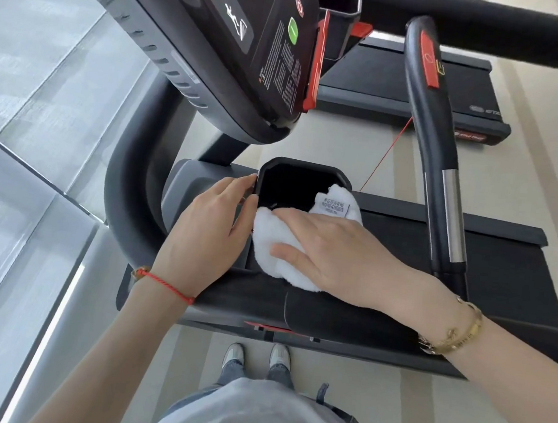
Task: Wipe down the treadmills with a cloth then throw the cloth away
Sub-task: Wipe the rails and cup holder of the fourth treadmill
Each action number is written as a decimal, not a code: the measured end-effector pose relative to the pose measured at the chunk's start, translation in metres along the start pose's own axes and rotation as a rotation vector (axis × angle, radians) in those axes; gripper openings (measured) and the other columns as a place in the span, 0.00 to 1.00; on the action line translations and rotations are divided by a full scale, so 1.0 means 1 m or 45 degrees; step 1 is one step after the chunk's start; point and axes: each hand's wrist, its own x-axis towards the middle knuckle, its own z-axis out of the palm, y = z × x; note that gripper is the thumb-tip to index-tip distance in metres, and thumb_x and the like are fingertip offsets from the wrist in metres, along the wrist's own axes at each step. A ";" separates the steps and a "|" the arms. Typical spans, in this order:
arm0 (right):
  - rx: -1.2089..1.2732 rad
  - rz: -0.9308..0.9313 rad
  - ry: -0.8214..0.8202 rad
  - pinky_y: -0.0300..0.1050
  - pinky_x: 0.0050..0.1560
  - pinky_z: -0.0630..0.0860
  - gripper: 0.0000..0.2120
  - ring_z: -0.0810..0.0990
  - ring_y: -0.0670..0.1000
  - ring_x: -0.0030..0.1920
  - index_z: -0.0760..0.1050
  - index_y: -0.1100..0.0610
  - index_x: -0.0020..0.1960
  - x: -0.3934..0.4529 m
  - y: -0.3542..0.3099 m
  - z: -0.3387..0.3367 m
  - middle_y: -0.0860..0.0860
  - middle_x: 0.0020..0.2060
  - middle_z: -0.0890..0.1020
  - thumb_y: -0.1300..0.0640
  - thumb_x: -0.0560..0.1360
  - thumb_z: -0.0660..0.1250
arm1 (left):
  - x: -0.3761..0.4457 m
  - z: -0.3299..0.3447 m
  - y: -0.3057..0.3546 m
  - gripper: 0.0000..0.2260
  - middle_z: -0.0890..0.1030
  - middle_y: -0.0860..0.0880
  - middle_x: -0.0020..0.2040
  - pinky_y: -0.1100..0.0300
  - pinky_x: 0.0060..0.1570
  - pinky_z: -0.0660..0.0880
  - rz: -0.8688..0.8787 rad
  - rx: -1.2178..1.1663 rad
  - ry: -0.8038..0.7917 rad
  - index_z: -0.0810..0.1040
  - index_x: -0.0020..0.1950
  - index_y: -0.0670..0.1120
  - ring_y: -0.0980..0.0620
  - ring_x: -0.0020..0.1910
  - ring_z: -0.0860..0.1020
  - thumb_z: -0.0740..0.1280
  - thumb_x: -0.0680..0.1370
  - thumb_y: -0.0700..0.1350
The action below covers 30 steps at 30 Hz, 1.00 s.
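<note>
Cloth tag [335,206]: printed lines, too small to read.
Console [281,71]: fine print, illegible.
Far treadmill deck, 2 o'clock [485,110]: partial "STA".

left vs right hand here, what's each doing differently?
The left hand grips the rim of the black cup holder; the right hand lies flat, pressing the white cloth against it. Left fingers curl, right fingers are straight. The left wrist has a red string bracelet, the right a gold bracelet. Both are bare.

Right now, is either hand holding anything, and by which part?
Right hand presses flat on the white cloth's middle; left hand grips the black cup holder's left rim.
</note>
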 end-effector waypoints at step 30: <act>0.262 0.505 0.169 0.46 0.56 0.66 0.23 0.71 0.57 0.63 0.59 0.53 0.75 0.043 0.058 -0.007 0.54 0.68 0.68 0.49 0.82 0.57 | 0.000 -0.001 0.002 0.19 0.79 0.50 0.55 0.60 0.54 0.73 0.001 0.070 -0.029 0.70 0.73 0.45 0.52 0.53 0.77 0.60 0.82 0.48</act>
